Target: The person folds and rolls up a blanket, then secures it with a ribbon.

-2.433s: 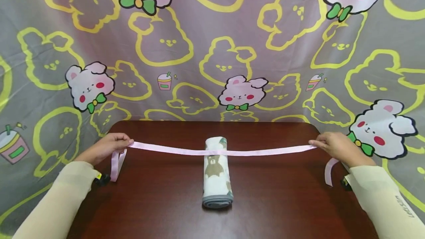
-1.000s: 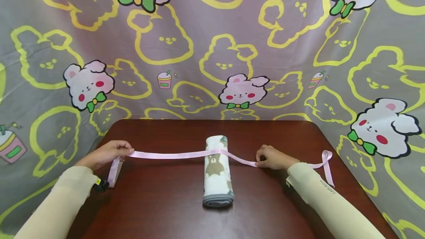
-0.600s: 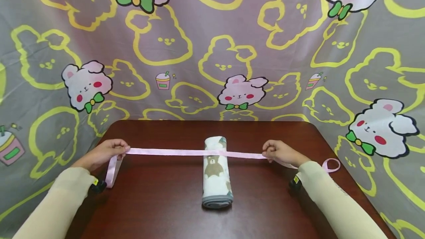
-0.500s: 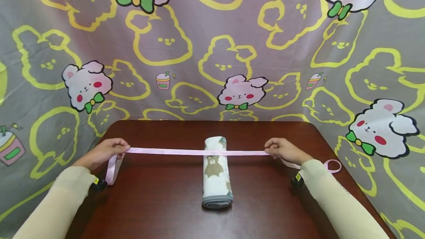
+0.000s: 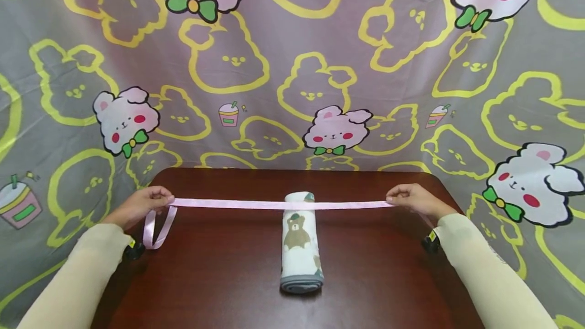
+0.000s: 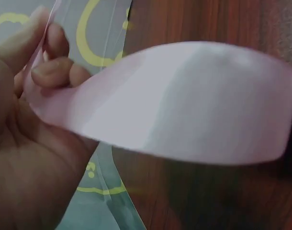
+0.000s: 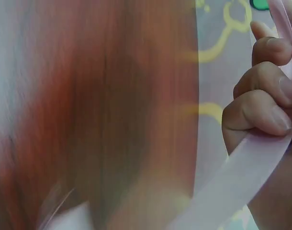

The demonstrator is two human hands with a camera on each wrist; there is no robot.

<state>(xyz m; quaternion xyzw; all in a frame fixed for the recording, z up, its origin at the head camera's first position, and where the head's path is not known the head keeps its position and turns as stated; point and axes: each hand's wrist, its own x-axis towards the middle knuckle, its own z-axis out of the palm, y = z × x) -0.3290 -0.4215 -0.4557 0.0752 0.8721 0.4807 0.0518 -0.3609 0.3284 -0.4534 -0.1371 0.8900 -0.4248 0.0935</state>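
Observation:
A pink satin ribbon [image 5: 247, 204] stretches nearly straight between my two hands, crossing over the far part of a rolled towel [image 5: 299, 248]. The towel is white with brown bears and a grey edge, lying lengthwise on the table. My left hand [image 5: 143, 204] pinches the ribbon at the left, and a loop of it hangs below. In the left wrist view the ribbon [image 6: 184, 103] runs through the curled fingers and bulges out broadly. My right hand [image 5: 418, 201] pinches the other side. The right wrist view shows its fingers [image 7: 261, 112] curled round the ribbon, whose tail trails down.
The dark brown wooden table [image 5: 219, 278] has rounded far corners. Behind it and at both sides hangs a grey cloth [image 5: 269, 24] printed with rabbits and yellow outlines. A small black device sits at each wrist.
My right hand first came inward along the ribbon, then moved back out to the right, pulling the ribbon straight. The left hand stays at the left side, and the towel remains in place.

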